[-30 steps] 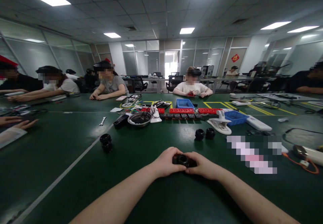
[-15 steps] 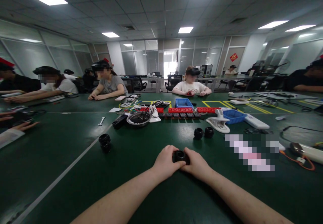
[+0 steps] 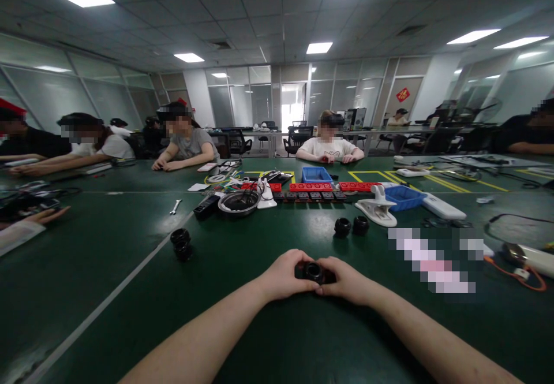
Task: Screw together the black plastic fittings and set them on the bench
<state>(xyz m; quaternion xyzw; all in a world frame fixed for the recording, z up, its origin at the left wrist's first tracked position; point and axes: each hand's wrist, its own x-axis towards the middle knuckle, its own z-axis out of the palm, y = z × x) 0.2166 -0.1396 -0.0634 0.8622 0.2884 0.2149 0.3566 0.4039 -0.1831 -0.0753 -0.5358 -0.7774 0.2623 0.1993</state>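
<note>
Between my hands, low over the green table (image 3: pixel 242 338), is a black round fitting (image 3: pixel 313 271) with a hole facing up. My left hand (image 3: pixel 285 274) is closed around its left side, thumb along the near edge. My right hand (image 3: pixel 350 280) pinches it from the right, its thumb tip close to the left thumb. Part of the fitting is hidden by my fingers. Beyond the right hand stand two similar black fittings, a left one (image 3: pixel 342 227) and a right one (image 3: pixel 360 225). Farther left, two more look stacked together (image 3: pixel 180 244).
Across the middle lie a metal bowl (image 3: pixel 239 213), red power strips (image 3: pixel 310 187), a white clip stand (image 3: pixel 375 213) and a blue tray (image 3: pixel 404 204). A wrench (image 3: pixel 175 207) lies to the left. Cables and a power bank (image 3: pixel 443 205) are at right. Other people sit around the table.
The right hand has shifted slightly right, and its fingers are a little farther around the fitting's side. The fitting has turned or shifted slightly right. The left hand stays on it.
</note>
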